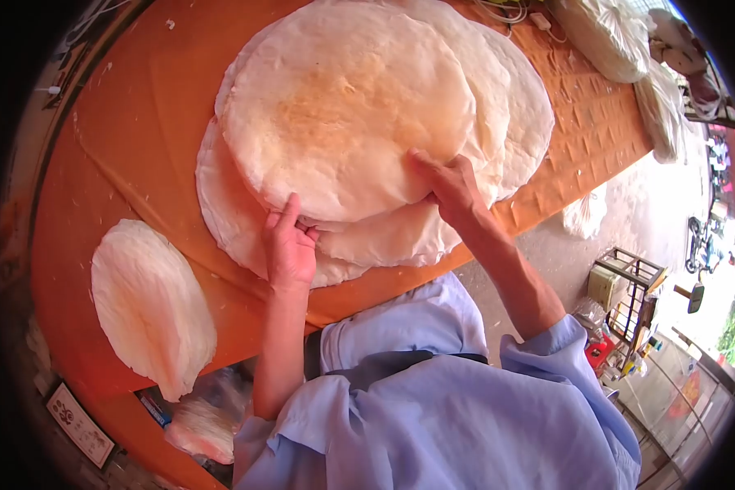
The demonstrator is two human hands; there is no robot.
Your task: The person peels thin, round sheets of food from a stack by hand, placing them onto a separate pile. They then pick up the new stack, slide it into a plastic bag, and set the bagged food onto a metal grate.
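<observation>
Pinching pale sheet [347,106] by near edge: left hand [291,251], right hand [456,189]

The top sheet [347,98] is creamy white, mottled golden tan across its middle; the sheets beneath [392,245] are paler cream. The left sheet [147,306] is whitish with a tan streak. The cloth [131,155] is orange, the shirt [465,425] periwinkle blue, the trousers [412,318] paler blue.
</observation>
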